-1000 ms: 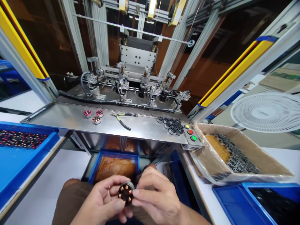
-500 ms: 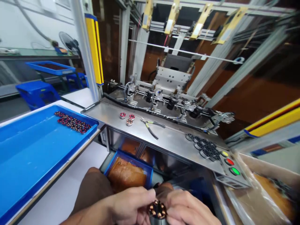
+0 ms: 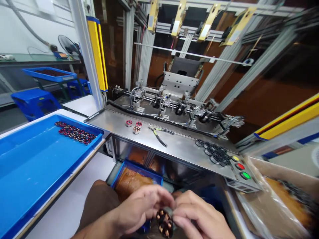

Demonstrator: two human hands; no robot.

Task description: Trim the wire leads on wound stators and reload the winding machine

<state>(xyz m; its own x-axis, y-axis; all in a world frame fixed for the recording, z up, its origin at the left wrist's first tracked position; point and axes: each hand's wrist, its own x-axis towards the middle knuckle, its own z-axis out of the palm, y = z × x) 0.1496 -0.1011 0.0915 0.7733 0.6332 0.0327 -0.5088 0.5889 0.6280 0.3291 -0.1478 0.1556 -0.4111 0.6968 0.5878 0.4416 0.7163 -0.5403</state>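
Low in front of my lap I have a motor stator point(image 3: 164, 225) with copper windings around a black core, its wound face tilted toward me. My right hand point(image 3: 201, 215) pinches its right edge between thumb and fingers. Curled around its left and upper side is my left hand point(image 3: 142, 207), closed, with some fingertips hidden behind the stator. Several black rings point(image 3: 215, 152) lie grouped on the right of the metal ledge point(image 3: 112, 124). Three red-and-copper stators point(image 3: 136, 129) stand on its left part, beside yellow-and-black pliers point(image 3: 159, 136).
A blue tray point(image 3: 37, 166) at left holds several stators point(image 3: 74, 132). Behind the ledge is a fixture machine point(image 3: 180, 83). Yellow, red and green buttons point(image 3: 245, 175) sit at right, beside a plastic-lined box point(image 3: 281, 199). A blue bin point(image 3: 119, 172) stands below the ledge.
The stator has tipped from nearly upright so its wound face turns more toward me. My left thumb and fingers have shifted above it toward my right hand. The view has moved slightly.
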